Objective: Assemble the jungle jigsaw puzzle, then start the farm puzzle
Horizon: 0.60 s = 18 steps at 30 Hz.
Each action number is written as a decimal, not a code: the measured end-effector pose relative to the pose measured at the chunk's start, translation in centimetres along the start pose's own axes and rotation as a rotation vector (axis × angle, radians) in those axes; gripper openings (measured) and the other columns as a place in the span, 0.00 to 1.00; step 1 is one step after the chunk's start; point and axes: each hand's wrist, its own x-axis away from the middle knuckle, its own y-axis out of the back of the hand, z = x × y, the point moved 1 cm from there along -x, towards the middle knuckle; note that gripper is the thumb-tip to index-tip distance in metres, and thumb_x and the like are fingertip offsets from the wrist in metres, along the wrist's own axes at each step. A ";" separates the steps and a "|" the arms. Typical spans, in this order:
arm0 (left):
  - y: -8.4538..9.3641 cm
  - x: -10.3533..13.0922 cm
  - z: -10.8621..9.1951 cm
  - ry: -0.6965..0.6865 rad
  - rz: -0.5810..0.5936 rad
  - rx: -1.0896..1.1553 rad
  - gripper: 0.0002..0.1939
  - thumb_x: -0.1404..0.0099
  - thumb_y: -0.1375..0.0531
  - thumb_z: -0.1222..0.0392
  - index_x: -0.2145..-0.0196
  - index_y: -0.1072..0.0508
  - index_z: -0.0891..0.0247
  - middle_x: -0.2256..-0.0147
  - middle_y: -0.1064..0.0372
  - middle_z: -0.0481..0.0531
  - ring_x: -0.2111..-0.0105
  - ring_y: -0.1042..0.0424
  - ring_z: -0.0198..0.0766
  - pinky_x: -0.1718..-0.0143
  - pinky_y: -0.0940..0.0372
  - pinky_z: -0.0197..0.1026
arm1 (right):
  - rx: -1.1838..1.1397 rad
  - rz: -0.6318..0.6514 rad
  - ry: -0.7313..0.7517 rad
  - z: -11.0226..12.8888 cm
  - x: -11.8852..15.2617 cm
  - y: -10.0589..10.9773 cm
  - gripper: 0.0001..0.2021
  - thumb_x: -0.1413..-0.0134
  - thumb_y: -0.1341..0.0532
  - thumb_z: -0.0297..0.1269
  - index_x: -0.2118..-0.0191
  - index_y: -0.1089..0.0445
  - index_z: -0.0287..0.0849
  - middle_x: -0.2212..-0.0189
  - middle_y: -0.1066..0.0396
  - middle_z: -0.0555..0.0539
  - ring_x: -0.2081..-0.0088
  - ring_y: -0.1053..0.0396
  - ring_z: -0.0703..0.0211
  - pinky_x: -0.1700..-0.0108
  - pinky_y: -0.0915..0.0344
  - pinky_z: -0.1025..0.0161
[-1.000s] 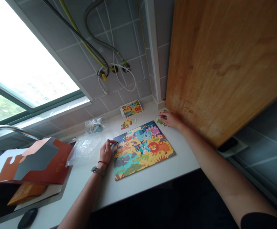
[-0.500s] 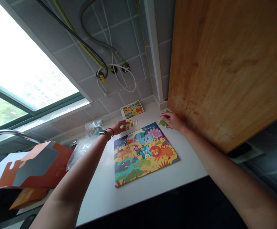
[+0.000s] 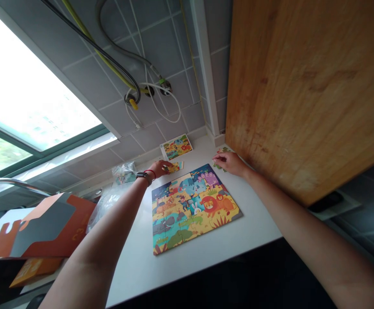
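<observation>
A nearly filled jigsaw puzzle [image 3: 195,206] with cartoon animals lies on the white counter between my forearms. A rabbit shows on a light-blue patch near its middle. My left hand [image 3: 160,168], wearing a watch and a red cord, is beyond the puzzle's far left side. Its fingers reach out over loose yellow puzzle pieces [image 3: 177,166] and seem to touch them. My right hand [image 3: 231,163] is off the puzzle's far right corner, thumb and fingers pinched together; what is between them is too small to make out. Loose green puzzle pieces [image 3: 223,150] lie partly hidden behind it.
A small picture card [image 3: 177,147] with an animal scene lies against the tiled wall. Clear plastic bags [image 3: 109,201] and an orange box [image 3: 54,223] stand on the left. A large wooden board [image 3: 302,94] rises on the right. Hoses [image 3: 122,68] hang above.
The view has shifted slightly, so most things sit a little further left. My left fingers have drawn back a bit over the yellow pieces. My right hand has moved slightly toward the left.
</observation>
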 end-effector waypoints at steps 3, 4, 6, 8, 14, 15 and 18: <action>0.0 0.0 0.2 0.002 0.002 -0.005 0.17 0.48 0.28 0.57 0.58 0.14 0.58 0.54 0.19 0.54 0.56 0.20 0.48 0.51 0.26 0.44 | 0.006 0.029 -0.021 0.2 0.1 0.0 0.11 0.44 0.35 0.40 0.61 0.18 0.40 0.71 0.19 0.45 0.70 0.25 0.57 0.62 0.27 0.61; 0.0 0.0 0.2 0.003 0.006 -0.001 0.17 0.49 0.27 0.56 0.59 0.14 0.57 0.55 0.19 0.54 0.57 0.20 0.48 0.52 0.26 0.43 | 0.007 0.033 -0.026 0.2 0.2 0.0 0.11 0.44 0.35 0.40 0.61 0.18 0.40 0.70 0.18 0.45 0.70 0.24 0.57 0.62 0.27 0.61; 0.2 -0.1 0.4 0.009 0.019 0.011 0.17 0.49 0.27 0.53 0.60 0.15 0.57 0.57 0.18 0.53 0.58 0.20 0.46 0.52 0.26 0.42 | 0.011 0.037 -0.032 0.2 0.2 0.0 0.12 0.44 0.36 0.40 0.61 0.18 0.40 0.70 0.18 0.45 0.69 0.24 0.56 0.62 0.27 0.61; 0.4 -0.1 0.5 0.018 0.038 0.027 0.17 0.50 0.27 0.51 0.62 0.15 0.58 0.61 0.18 0.52 0.60 0.20 0.46 0.53 0.26 0.43 | 0.020 0.041 -0.032 0.2 0.2 0.0 0.12 0.43 0.36 0.40 0.61 0.18 0.40 0.70 0.18 0.44 0.68 0.23 0.56 0.62 0.27 0.61; 0.5 -0.4 0.0 0.040 0.048 0.086 0.33 0.51 0.25 0.51 0.47 0.20 0.60 0.53 0.19 0.57 0.60 0.20 0.46 0.57 0.24 0.43 | 0.042 0.055 -0.013 0.0 0.1 -0.1 0.12 0.42 0.37 0.41 0.63 0.18 0.40 0.69 0.19 0.44 0.68 0.23 0.55 0.60 0.27 0.60; 0.4 -0.5 -0.1 0.040 0.043 0.089 0.35 0.52 0.24 0.53 0.45 0.21 0.60 0.51 0.20 0.58 0.59 0.20 0.46 0.56 0.24 0.44 | 0.044 0.057 -0.015 0.0 0.1 -0.1 0.12 0.42 0.37 0.41 0.63 0.19 0.40 0.69 0.19 0.44 0.69 0.24 0.55 0.60 0.27 0.59; 0.1 -0.5 -0.8 0.041 0.019 0.087 0.34 0.52 0.24 0.56 0.47 0.21 0.60 0.51 0.20 0.58 0.58 0.20 0.48 0.53 0.25 0.47 | 0.045 0.054 -0.020 0.0 0.1 -0.1 0.12 0.41 0.37 0.42 0.63 0.19 0.41 0.69 0.19 0.44 0.69 0.24 0.55 0.61 0.27 0.59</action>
